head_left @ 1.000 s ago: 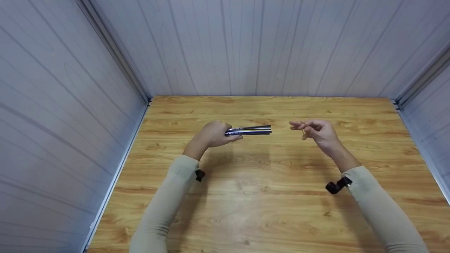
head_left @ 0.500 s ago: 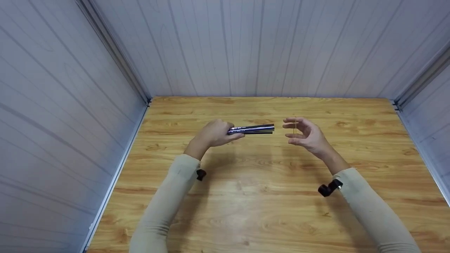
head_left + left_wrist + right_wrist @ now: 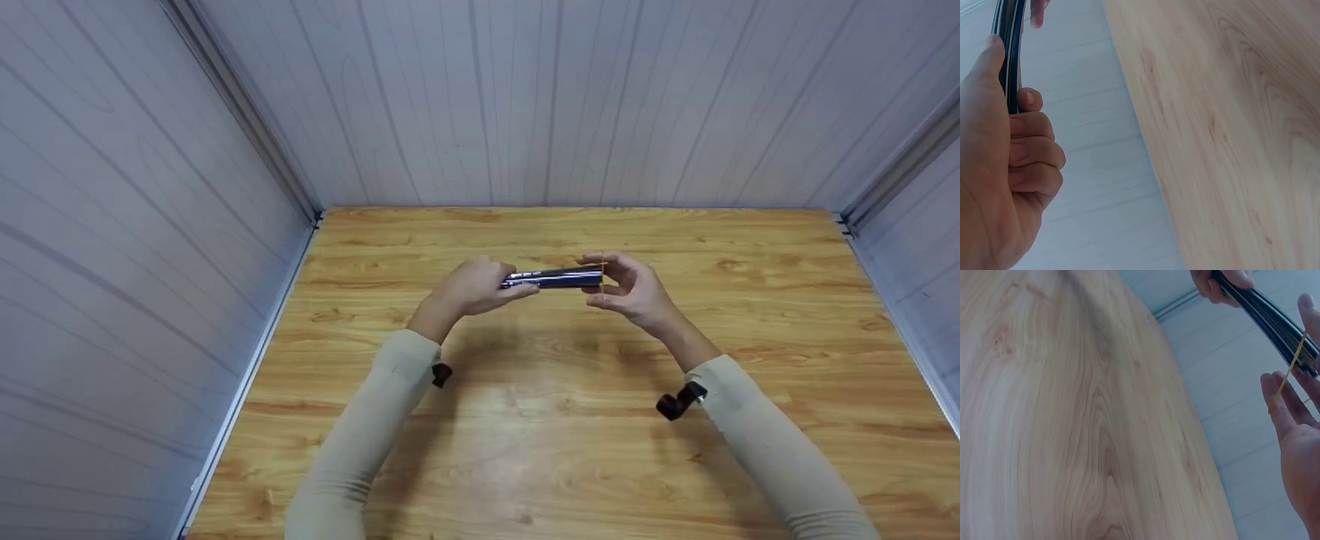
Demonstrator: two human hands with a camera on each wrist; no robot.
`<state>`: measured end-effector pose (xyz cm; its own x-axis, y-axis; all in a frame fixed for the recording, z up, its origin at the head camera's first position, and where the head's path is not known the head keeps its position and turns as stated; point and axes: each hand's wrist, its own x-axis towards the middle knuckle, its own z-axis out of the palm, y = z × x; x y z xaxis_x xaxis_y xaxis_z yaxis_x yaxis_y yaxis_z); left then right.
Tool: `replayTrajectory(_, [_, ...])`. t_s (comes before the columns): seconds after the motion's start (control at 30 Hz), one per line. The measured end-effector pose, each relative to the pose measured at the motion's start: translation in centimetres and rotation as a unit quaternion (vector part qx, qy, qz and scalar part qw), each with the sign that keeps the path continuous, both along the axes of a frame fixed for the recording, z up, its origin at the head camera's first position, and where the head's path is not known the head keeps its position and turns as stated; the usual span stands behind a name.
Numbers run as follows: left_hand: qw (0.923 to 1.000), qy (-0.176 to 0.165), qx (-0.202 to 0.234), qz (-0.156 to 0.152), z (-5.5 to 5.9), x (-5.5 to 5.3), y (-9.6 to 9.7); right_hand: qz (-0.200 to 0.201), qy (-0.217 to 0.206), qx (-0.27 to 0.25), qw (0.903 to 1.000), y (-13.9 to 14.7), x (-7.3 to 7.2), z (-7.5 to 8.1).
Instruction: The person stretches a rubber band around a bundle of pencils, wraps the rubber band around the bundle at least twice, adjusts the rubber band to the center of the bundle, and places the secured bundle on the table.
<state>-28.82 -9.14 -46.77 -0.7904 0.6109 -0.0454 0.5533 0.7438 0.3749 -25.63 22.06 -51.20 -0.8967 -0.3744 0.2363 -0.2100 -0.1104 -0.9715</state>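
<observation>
My left hand (image 3: 474, 286) grips a bundle of slim, dark, shiny pencils (image 3: 559, 278) near one end, its fingers curled round them in the left wrist view. White printing shows near the gripped end. The bundle lies about level above the table, pointing right. My right hand (image 3: 636, 289) is at the bundle's free end, with fingers and thumb spread apart. A thin yellow rubber band (image 3: 1293, 367) is stretched across those spread fingers. The pencil ends reach into the space between fingers and thumb, at the band; whether they pass through it is hard to tell.
Beneath both hands lies a wood-grain table (image 3: 517, 435). A pale panel wall (image 3: 510, 105) rises behind its far edge, with side walls at left and right. Small black camera mounts sit at both wrists.
My right hand has spread its fingers, stretching the rubber band, and moved left to the pencils' free end. My left hand has shifted slightly right with the bundle.
</observation>
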Motion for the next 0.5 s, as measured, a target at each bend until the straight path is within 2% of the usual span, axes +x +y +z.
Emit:
replayTrajectory(0.27, [0.9999,0.002,-0.008,-0.010,-0.2,-0.1,0.7,0.005,0.023,0.005,0.9997,-1.3,0.1,0.2])
replayTrajectory(0.5, [0.9998,0.011,-0.011,-0.013,-0.4,0.1,0.8,-0.008,0.048,0.006,0.9988,-1.7,0.1,0.1])
